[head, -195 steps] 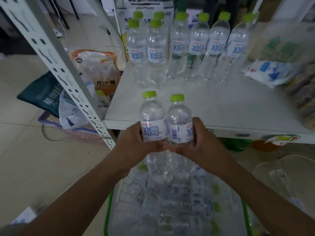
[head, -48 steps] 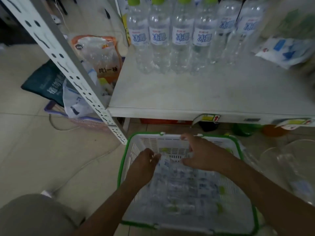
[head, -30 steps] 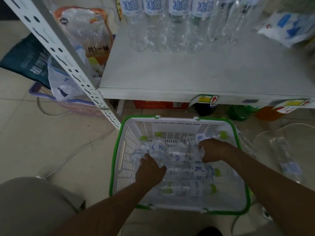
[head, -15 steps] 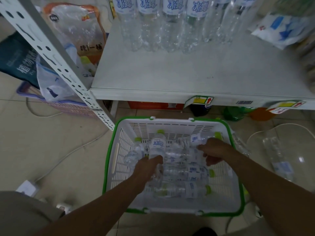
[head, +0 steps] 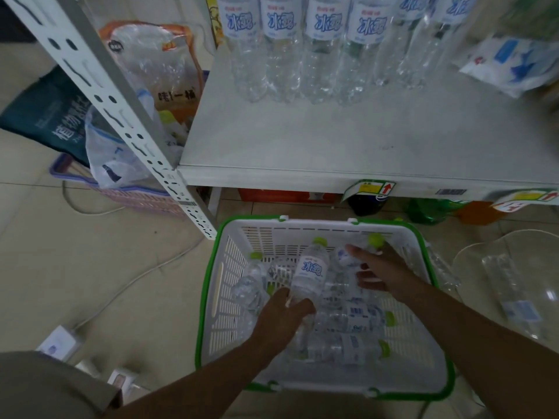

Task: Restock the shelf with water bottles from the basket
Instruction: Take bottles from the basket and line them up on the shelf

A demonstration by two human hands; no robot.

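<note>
A: What's in the basket [head: 222, 285]?
B: Loose bottles [head: 348, 322]. The left hand [head: 282, 320] clamps one bottle [head: 310, 272]; the right hand [head: 382, 269], fingers spread, hovers at two o'clock.
A: The shelf [head: 332, 140]?
B: Twelve o'clock, a row of bottles [head: 302, 46] standing.

Lighting is dim, flat and cool, with no hard shadows; a soft shade lies under the front edge of the shelf [head: 348, 137]. Wide-angle distortion bends the shelf post [head: 121, 116] and stretches both forearms at the bottom corners. The right hand [head: 381, 270] is motion-blurred. Bottles in the basket [head: 217, 297] look soft. A small glare spot marks the clear tub [head: 514, 297] at the right edge.
</note>
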